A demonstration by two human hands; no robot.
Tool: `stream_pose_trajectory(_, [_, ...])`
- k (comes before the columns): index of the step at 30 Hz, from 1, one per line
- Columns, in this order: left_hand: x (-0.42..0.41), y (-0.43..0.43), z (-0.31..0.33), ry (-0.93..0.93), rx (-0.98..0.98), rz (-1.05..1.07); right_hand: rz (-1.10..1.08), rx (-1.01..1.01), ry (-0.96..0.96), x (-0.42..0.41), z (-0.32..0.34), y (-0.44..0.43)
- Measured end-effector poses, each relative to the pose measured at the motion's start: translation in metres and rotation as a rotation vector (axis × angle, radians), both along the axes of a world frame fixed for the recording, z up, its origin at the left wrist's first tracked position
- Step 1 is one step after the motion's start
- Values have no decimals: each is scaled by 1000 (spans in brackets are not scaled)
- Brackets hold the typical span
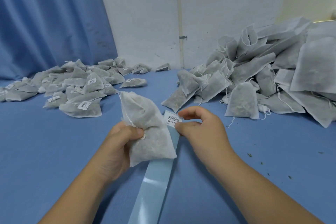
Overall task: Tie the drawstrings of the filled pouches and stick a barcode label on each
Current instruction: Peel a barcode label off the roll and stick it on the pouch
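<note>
White pouch in left hand, right hand pinches label

Soft, even, cool light fills the scene, with faint shadows. A glare patch shines on the glossy strip. Wide-angle distortion bends the edges; distant detail looks slightly soft.

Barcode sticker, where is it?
Head view, centre: the barcode label is on the backing strip, pinched by the right hand, just right of the pouch in the left hand.

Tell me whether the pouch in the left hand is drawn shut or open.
Drawn shut: the pouch is gathered tight at its neck, drawstring trailing to the left hand. Knot: cannot tell.
</note>
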State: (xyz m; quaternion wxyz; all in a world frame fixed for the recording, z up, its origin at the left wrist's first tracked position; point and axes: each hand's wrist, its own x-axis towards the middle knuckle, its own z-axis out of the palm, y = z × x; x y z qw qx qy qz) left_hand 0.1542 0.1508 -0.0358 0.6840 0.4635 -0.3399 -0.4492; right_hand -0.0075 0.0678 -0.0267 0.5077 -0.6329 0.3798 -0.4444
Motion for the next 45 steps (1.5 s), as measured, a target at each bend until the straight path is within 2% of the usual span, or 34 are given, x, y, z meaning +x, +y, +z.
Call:
stream_pose_trajectory(4, [-2,-1,-2,-125,-44,-33,20,-355,151,2,-3,5])
stream_pose_trajectory(7, [-1,-1,-2,-196,-74,-40,70,-475,245,0,-2,5])
stream_pose_trajectory(9, [0,0,-1,-233,-93,-60,129,-417,237,-3,-1,5])
stream_pose_trajectory(12, [0,0,-1,-263,-115,-113,274,-188,168,-6,4,5])
stream_pose_trajectory(14, [-1,-1,-2,-256,-133,-130,333,-118,139,-7,6,5])
stream_pose_trajectory(26, [-3,-1,0,-247,-67,-106,379,22,143,-11,9,1])
stream_pose_trajectory(33, [-2,-1,-3,-337,-5,-84,308,-25,227,-8,9,6])
stream_pose_trajectory(38, [-2,-1,-3,-334,-20,-93,328,99,122,-7,9,3])
stream_pose_trajectory(45, [-3,-3,-3,-282,-38,-85,303,137,68,-7,9,2])
